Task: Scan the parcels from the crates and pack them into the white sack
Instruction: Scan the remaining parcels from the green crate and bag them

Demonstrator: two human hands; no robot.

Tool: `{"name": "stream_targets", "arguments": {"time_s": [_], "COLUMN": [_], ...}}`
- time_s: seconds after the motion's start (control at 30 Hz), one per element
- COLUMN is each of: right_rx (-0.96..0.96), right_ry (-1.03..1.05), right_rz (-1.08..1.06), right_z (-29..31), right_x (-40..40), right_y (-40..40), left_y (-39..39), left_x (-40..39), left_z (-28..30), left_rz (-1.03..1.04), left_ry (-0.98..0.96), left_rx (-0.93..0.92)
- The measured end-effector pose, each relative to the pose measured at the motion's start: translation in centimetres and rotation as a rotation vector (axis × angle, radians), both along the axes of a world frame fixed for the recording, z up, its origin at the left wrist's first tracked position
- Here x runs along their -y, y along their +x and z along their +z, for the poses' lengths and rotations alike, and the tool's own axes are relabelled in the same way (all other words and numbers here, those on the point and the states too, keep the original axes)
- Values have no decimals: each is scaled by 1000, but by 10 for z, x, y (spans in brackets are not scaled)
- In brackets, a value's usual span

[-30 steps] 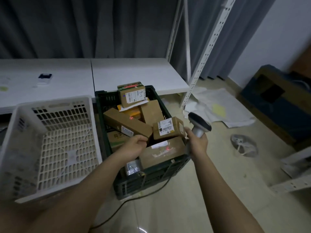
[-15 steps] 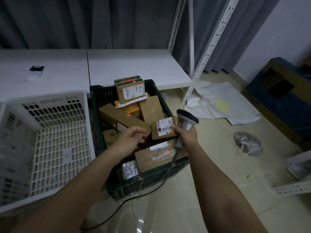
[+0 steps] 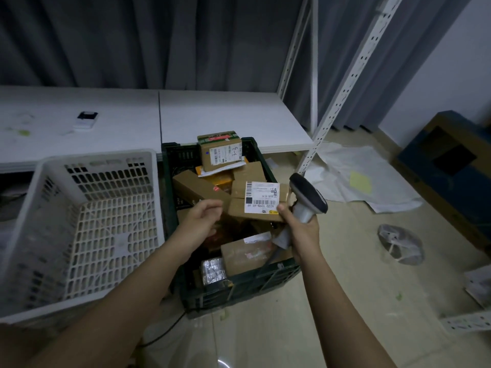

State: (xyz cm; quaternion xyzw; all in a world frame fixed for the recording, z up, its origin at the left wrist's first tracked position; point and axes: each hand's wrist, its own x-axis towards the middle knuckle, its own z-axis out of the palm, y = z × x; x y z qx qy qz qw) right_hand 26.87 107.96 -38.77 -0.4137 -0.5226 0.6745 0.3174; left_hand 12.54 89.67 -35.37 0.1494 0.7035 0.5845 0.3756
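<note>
Parcel (image 3: pixel 259 201) now higher — right grip (image 3: pixel 300 229)

A grey curtain (image 3: pixel 111 38) hangs behind a white table (image 3: pixel 225 115), on which a small device (image 3: pixel 86 119) lies. White shelf posts (image 3: pixel 353 73) stand at the table's right end, and a blue-and-brown box (image 3: pixel 451 166) sits by the wall. On the floor (image 3: pixel 345 301) lie a bag (image 3: pixel 401 244) and a cable (image 3: pixel 164 332).

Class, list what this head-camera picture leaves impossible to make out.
- Label text on the lifted parcel: too small.
- Green crate bottom: hidden by parcels and the left hand.
- Scanner trigger: hidden by the right hand.
- White crate: cut off by the left edge.
</note>
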Motion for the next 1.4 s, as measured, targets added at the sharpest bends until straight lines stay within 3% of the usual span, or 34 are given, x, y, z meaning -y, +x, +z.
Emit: {"name": "stream_targets", "arguments": {"time_s": [0.17, 0.33, 0.53, 0.67, 0.93, 1.2, 1.4], "right_rx": [-170, -250, 32, 66, 261, 305, 238], "right_ry": [-122, -195, 101, 110, 126, 274, 255], "right_rz": [231, 316, 335, 303, 484, 546, 554], "right_z": [23, 42, 50, 41, 25, 15, 24], "right_x": [61, 103, 152, 173, 195, 227, 240], "right_y": [-22, -58, -91, -91, -67, -38, -21], "left_y": [-16, -39, -53, -61, -64, -67, -67], "left_x": [34, 104, 158, 187, 218, 229, 235], "left_z": [19, 23, 17, 2, -21, -26, -30], "left_rz": [64, 89, 331, 457, 344, 347, 350], "left_ry": [99, 166, 133, 91, 36, 80, 93], "left_rx": [137, 147, 22, -12, -31, -14, -18]}}
